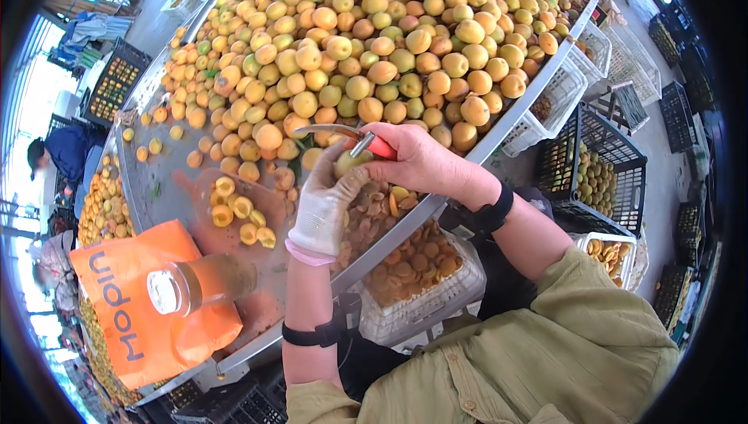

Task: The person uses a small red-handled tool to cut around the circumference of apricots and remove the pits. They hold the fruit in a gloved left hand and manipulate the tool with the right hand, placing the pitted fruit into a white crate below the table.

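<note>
My left hand (320,202), in a white knit glove, grips a yellow-green apricot (349,164) between thumb and fingers. Held in my bare right hand (418,155) is a red-handled knife (383,148) with a curved metal blade, which lies over the top of the fruit. A short metal piece juts from the handle near the apricot. Beyond both hands spreads a large heap of whole apricots (356,61) on a metal table (166,175). Left of my gloved hand sit several halved apricots (241,208), and pits and scraps (374,213) lie beneath my hands.
An orange bag (146,330) bearing writing and a lidded jar (187,285) are at the left. Below the metal rim (403,237), a white crate (423,301) holds halved apricots. Black crates (628,172) stand at the right. Another person (67,152) is at far left.
</note>
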Tool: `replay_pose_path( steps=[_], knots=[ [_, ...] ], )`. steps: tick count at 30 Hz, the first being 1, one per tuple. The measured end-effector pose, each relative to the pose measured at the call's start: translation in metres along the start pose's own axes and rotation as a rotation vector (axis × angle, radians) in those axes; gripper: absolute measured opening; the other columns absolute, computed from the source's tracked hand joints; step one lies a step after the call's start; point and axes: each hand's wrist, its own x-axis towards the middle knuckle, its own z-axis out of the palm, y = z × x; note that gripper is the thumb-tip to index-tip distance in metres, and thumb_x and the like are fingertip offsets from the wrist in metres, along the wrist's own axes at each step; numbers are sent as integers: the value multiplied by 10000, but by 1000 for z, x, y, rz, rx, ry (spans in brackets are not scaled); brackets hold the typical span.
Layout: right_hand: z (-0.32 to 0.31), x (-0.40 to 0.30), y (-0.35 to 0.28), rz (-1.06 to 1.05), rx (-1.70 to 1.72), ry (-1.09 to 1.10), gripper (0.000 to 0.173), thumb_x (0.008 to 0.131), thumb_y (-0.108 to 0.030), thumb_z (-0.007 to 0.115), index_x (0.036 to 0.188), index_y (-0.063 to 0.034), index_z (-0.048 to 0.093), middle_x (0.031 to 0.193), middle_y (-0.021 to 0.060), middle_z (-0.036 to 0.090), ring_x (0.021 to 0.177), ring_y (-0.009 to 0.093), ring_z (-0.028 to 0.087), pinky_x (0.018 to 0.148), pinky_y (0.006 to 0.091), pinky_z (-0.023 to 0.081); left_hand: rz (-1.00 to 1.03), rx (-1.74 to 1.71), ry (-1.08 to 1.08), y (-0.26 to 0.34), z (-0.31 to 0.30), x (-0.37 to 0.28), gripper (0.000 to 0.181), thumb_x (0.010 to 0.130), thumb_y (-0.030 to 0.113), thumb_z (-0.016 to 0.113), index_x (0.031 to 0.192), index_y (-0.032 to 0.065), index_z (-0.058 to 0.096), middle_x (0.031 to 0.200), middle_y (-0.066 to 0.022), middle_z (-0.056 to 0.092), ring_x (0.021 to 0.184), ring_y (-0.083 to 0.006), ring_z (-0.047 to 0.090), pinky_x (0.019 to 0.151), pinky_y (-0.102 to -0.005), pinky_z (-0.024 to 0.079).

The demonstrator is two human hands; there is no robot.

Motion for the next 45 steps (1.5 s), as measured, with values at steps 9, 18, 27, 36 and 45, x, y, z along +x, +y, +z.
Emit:
replay_pose_path(
  steps=[9,18,27,36,45],
  knots=[
    [22,-6,-9,208,-43,24,236,961,-268,559,945,-45,481,688,20,471,654,107,439,589,276,414,348,-655,87,-9,-18,-11,536,907,270,618,1368,112,395,1248,-118,536,1184,-283,512,1033,-416,392],
    [25,-4,-13,33,-354,7,318,906,-306,605,820,-35,462,628,157,523,627,378,543,548,415,412,460,-451,173,-8,-27,-11,540,878,241,664,1325,42,434,1259,-121,535,1141,-272,544,982,-389,454],
    [18,-2,-14,13,-448,-65,314,895,-307,614,820,-36,472,629,176,534,653,404,563,549,449,415,562,-36,166,-2,-42,-15,603,841,227,706,1327,18,416,1253,-133,536,1123,-262,559,976,-386,461],
    [49,-7,-9,18,-272,-33,290,891,-268,618,826,-24,474,642,200,553,654,415,570,552,461,426,427,-650,106,-8,-12,-20,613,873,265,668,1351,2,389,1264,-143,540,1136,-273,559,982,-373,457],
    [69,-12,-5,108,-196,22,266,913,-262,587,906,-11,498,706,196,607,699,419,597,586,471,465,365,-439,186,-9,-17,-22,598,866,304,671,1311,-8,423,1153,-148,590,1069,-268,584,938,-362,477]
  ],
)
